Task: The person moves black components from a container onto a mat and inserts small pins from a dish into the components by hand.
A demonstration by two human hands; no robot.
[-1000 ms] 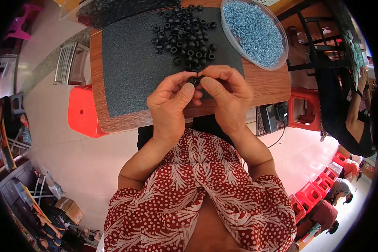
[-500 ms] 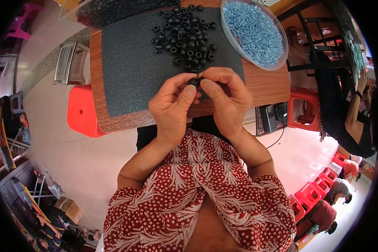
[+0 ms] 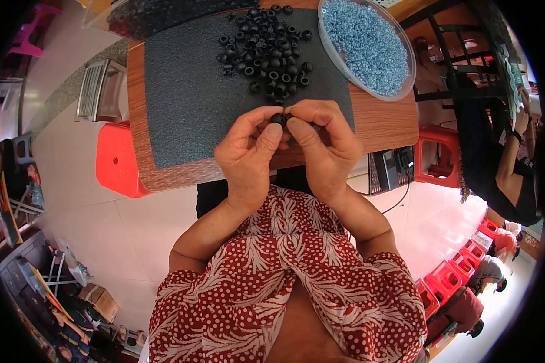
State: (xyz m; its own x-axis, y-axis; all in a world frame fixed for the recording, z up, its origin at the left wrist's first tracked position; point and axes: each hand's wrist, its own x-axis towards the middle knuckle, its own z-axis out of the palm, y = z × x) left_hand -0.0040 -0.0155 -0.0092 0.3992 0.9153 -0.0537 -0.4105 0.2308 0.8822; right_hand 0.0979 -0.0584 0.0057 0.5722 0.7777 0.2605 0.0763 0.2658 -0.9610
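Observation:
Over the table's near edge my two hands meet fingertip to fingertip. My left hand (image 3: 248, 151) is closed, pinching a small black round piece (image 3: 277, 119) between thumb and forefinger. Right against it, my right hand (image 3: 327, 142) is closed in a pinch too, its thumb and forefinger on a dark bit at the same spot; fingers partly cover it, and whether it is a separate piece I cannot tell. Just beyond the fingertips, a heap of black hollow bead-like pieces (image 3: 272, 51), several showing round openings, lies on a dark grey mat (image 3: 181, 97).
A round clear tub (image 3: 412, 75) of pale blue beads stands at the right on the wooden table (image 3: 384, 121). A clear container (image 3: 163, 21) with dark contents is at the back left. Red stools (image 3: 116, 160) flank the table. At the right, another person's arm (image 3: 510, 163) shows.
My fingertips have shifted very slightly at the black piece, the right hand dropping a touch. The other person's hand at the right has moved a little. The heap looks the same.

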